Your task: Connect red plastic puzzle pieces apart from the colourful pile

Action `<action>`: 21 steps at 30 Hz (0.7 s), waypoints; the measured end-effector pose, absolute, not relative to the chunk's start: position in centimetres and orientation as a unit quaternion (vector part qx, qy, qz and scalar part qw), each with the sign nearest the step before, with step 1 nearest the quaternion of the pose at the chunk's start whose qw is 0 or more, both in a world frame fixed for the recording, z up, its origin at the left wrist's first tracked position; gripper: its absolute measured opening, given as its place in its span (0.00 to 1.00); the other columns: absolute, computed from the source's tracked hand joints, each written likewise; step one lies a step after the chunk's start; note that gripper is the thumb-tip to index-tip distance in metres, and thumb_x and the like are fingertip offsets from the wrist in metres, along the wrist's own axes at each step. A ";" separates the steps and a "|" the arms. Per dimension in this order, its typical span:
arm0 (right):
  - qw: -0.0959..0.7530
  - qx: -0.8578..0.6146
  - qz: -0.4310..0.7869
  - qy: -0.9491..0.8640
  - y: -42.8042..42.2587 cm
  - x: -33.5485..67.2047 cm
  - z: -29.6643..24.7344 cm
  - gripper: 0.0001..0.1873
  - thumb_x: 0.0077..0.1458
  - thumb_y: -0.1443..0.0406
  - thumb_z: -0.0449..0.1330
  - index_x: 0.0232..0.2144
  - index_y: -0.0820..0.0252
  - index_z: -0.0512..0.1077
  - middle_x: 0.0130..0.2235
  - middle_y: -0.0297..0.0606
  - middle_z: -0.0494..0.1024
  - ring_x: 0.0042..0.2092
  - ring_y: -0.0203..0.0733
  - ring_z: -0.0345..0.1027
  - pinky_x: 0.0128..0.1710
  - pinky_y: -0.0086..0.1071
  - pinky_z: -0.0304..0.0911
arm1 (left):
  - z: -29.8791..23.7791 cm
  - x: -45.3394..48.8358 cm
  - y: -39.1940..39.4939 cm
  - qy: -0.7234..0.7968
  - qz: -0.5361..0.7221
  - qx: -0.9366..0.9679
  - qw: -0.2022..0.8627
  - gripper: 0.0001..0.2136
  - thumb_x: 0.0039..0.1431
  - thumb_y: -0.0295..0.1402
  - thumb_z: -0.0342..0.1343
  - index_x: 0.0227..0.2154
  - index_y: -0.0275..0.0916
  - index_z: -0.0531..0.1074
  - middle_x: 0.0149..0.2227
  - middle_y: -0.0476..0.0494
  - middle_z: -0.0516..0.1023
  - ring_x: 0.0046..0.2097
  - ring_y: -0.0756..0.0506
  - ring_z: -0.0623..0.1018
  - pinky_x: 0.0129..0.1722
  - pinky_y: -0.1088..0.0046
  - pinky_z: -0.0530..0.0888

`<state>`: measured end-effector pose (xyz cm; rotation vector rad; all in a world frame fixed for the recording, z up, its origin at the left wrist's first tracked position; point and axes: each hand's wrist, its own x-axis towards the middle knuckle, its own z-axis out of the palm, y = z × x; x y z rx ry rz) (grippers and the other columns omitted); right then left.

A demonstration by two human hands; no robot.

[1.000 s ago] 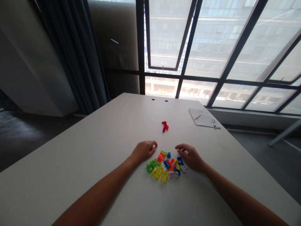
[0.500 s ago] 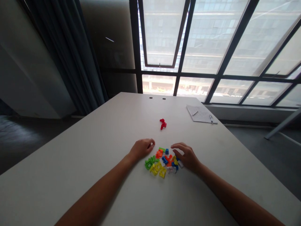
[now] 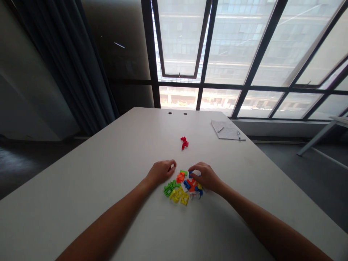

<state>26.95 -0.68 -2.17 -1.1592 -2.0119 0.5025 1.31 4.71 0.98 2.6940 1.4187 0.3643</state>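
A pile of small plastic pieces lies on the white table, between my two hands. It holds green pieces, yellow pieces, orange pieces, a clear piece and several blue ones. My right hand reaches over the pile's far right side, thumb and fingers closed about a small blue block that they partly hide. Resting on the table left of the pile, my left hand has its fingers curled and thumb brought toward them, with nothing visible inside.
A small cluster of red pieces lies farther back on the table. At the far right edge are sheets of paper with two pens. Two dark round holes mark the far end, before large windows.
My right hand has moved left and its fingers have closed about the blue block. The left hand stays curled beside the pile. The whole view has shifted slightly.
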 end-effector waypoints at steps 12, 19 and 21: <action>0.324 -0.490 0.200 -0.784 -0.9 28.0 -0.9 0.06 0.56 0.65 0.65 0.38 0.55 0.79 0.38 0.36 0.82 0.39 0.41 0.75 0.41 0.33 0.67 | 1.1 1.3 4.9 0.458 0.104 0.882 0.047 0.10 0.65 0.38 0.50 0.41 0.47 0.76 0.33 0.49 0.80 0.32 0.47 0.76 0.31 0.74 0.66; 0.233 -0.415 0.218 -0.852 0.0 27.3 2.3 0.07 0.60 0.62 0.62 0.35 0.57 0.80 0.33 0.35 0.82 0.32 0.37 0.73 0.33 0.27 0.63 | 1.3 1.7 4.8 0.471 0.095 0.877 0.024 0.08 0.64 0.37 0.51 0.41 0.47 0.74 0.31 0.50 0.79 0.31 0.46 0.76 0.30 0.73 0.62; 0.223 -0.384 0.202 -0.873 0.5 26.6 3.4 0.08 0.60 0.63 0.62 0.38 0.56 0.81 0.33 0.35 0.83 0.32 0.37 0.74 0.33 0.27 0.63 | 1.4 1.8 4.8 0.473 0.094 0.876 0.023 0.08 0.64 0.37 0.52 0.41 0.47 0.74 0.31 0.50 0.79 0.31 0.46 0.76 0.30 0.72 0.62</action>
